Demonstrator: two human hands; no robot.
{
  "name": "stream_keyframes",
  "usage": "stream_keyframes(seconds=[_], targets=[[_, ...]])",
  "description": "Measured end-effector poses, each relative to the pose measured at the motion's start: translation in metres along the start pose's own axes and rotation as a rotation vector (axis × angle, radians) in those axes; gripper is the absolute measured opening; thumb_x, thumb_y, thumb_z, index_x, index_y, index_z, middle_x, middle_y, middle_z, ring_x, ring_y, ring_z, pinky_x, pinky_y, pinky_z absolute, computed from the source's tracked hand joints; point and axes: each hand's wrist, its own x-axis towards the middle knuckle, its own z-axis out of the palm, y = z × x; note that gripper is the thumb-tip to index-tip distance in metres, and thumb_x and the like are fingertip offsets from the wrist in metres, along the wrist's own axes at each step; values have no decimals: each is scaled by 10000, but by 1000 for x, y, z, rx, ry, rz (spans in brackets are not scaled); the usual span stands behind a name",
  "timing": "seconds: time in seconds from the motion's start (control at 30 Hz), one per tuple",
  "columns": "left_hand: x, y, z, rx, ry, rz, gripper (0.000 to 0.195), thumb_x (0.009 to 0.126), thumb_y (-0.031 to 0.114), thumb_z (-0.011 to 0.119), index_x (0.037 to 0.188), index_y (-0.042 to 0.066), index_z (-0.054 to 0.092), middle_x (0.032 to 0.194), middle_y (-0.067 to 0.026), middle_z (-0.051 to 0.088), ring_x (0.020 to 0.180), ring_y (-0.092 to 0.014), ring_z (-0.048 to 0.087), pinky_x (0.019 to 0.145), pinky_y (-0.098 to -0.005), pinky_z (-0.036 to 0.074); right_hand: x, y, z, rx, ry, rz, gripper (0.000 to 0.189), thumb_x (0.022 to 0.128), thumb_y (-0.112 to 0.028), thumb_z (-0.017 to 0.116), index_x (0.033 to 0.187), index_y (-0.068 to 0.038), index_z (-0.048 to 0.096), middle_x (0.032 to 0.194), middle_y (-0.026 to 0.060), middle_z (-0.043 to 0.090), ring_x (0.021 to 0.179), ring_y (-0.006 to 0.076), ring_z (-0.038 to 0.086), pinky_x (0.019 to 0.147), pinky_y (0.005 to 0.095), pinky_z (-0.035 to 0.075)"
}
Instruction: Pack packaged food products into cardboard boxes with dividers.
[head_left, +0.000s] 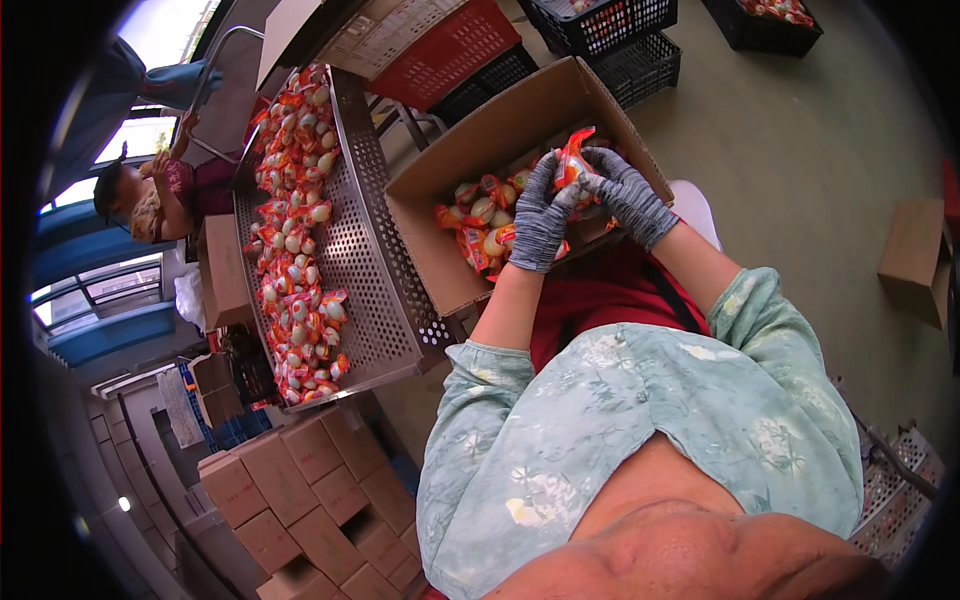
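Grey knit gloves cover both of my hands. My left hand (537, 217) and my right hand (631, 193) hold a wrapped egg (571, 163) between their fingertips, its orange-and-clear plastic wrapper sticking up. The hands are over an open cardboard box (480, 154), tilted in view before me. Inside the box lie several more wrapped eggs (480, 214), partly hidden by my hands. To the left, a long heap of wrapped eggs (296, 225) runs along a perforated metal table (375, 277).
Red and black plastic crates (442, 52) stand beyond the box, with stacked black crates (607, 34) farther right. Sealed cartons (322, 495) are piled at lower left. Another person (165, 187) is across the metal table. A cardboard box (911, 259) sits on the floor at right.
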Motion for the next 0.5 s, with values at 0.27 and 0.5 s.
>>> stream_keyframes(seconds=[0.27,0.5], targets=[[8,-26,-9,-328,381,-268,188,901,104,504,1054,24,579,974,-108,619,866,-211,612,766,-335,520,-21,23,12,-714,-120,-802,714,808,-158,651,1401,-110,256,1180,114,516,1028,210,553,893,308,440],[-3,-35,-19,-212,383,-151,211,845,37,576,1053,36,609,995,-75,618,865,-143,582,782,-264,481,-45,-2,26,-1376,-179,-629,697,763,-242,673,1367,-157,337,1017,113,559,893,290,580,754,363,485]])
